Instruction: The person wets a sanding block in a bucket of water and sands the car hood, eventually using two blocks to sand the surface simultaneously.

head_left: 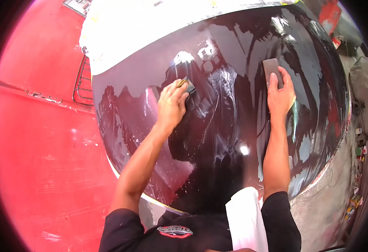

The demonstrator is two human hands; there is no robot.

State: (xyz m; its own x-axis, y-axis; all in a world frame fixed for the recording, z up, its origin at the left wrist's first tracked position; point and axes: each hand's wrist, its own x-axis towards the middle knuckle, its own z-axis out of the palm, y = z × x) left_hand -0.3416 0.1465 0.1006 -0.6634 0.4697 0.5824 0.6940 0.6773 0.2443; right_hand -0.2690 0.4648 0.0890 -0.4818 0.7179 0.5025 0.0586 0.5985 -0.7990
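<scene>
A dark, glossy car hood [222, 122] wet with water and streaks lies beneath both hands. My left hand [172, 107] is closed on a small dark block [190, 86] with a yellowish part by the fingertips, held at the panel's middle. Farther right, my right hand [281, 98] grips a flat, grey-brown sanding block [271, 67] against the wet surface. Its thumb and fingers lie along the near end of that block. The underside of each block is hidden.
White covering [125, 35] lies over the far side of the panel. A red painted surface [45, 159] stands at the left, with a black wire rack [83, 82] beside it. A white towel [247, 220] hangs over my black shirt. Several small items lie along the right edge of the concrete floor [318, 214].
</scene>
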